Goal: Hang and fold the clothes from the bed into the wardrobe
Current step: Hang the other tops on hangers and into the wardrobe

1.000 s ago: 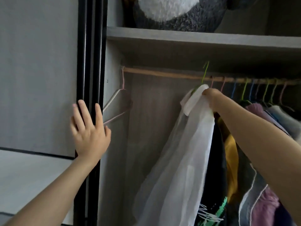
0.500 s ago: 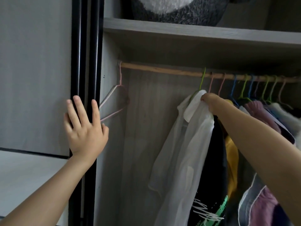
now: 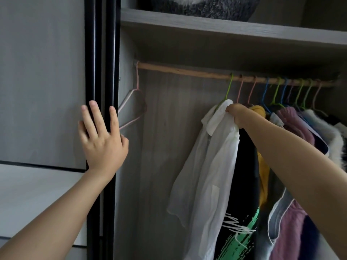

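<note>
Gripping the shirt [image 3: 212, 166] at its collar with the right hand [image 3: 235, 115], fingers curled round the cloth; pressing the left hand [image 3: 101, 143], open and flat, against the door [image 3: 43, 81] edge at left. Settling the green hanger [image 3: 228, 89] onto the rail [image 3: 187, 71], its hook having dropped from above it a second ago, so probably only needing release now. Hanging inside the wardrobe [image 3: 169, 128], just left of the clothes [image 3: 293, 121] crowding the right; leaving a pink hanger [image 3: 131, 106] bare at far left; storing something grey and fuzzy on the shelf [image 3: 225, 29] above.
</note>
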The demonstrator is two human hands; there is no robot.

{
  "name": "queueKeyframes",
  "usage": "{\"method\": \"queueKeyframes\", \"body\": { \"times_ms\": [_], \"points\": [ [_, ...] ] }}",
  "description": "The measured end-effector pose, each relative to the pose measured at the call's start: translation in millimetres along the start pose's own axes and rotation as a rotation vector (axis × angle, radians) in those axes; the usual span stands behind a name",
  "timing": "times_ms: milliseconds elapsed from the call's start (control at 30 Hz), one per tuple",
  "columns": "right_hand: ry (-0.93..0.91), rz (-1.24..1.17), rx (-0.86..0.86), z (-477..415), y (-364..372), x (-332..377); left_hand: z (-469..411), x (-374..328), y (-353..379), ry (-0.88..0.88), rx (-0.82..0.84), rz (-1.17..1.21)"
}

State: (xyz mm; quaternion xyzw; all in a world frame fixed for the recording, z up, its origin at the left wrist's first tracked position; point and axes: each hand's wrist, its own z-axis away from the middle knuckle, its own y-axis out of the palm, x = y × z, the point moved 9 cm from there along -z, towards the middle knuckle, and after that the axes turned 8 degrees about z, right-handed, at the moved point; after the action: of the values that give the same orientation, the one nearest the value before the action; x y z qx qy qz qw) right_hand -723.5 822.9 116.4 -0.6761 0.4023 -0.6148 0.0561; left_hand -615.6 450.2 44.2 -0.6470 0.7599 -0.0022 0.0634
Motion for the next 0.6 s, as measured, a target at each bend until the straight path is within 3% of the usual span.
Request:
{"method": "queueKeyframes", "body": {
  "times_ms": [100,367,467,600],
  "points": [
    [0.013,0.088,-0.078,-0.3,-7.4,-2.4,2.9,-1.3,1.1,0.005,0.017,-0.015],
    [-0.128,0.864,-0.376,32.3,-12.0,43.0,1.7,3.0,-9.5,0.101,-0.008,0.024],
    [-0.286,0.885,-0.288,48.8,31.8,67.5,1.5,14.8,-19.1,0.214,-0.054,0.146],
    [-0.338,0.573,0.017,59.9,124.8,82.2,2.4,30.8,-16.0,0.253,-0.004,0.311]
  ]
}}
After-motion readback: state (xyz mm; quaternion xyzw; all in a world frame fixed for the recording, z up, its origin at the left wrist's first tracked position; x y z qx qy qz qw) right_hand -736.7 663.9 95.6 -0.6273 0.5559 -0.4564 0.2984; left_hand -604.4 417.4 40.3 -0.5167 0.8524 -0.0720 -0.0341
